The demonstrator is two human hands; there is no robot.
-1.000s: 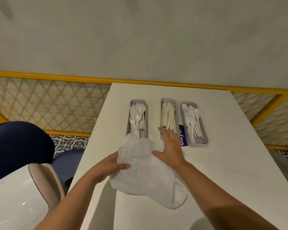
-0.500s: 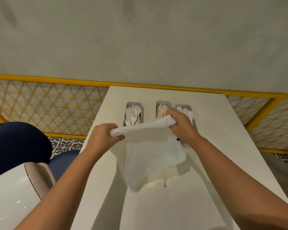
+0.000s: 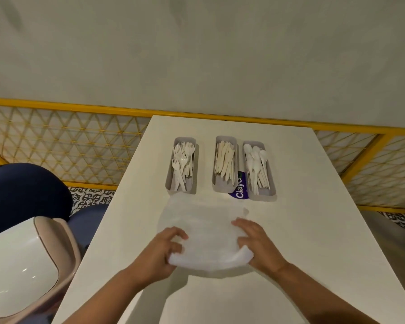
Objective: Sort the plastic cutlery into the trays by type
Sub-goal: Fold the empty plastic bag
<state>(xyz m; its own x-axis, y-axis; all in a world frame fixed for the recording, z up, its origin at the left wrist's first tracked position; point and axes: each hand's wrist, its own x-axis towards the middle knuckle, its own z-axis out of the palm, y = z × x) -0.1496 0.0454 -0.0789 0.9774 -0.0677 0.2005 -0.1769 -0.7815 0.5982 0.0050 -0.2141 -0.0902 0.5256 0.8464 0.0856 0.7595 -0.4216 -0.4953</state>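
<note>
Both hands, left hand [image 3: 160, 251] and right hand [image 3: 255, 244], grip one white bag [image 3: 206, 220] before three trays [image 3: 221, 187].

A single head view looks forward and down, seemingly close, over the table [image 3: 325, 230].

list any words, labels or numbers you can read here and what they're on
"Clay", then one more letter cut off at the edge: white print running sideways on the purple label, which lies on the white table between the grey tray of knives and the grey tray of spoons.
Nothing else is readable; the white plastic bag shows no print.
</note>
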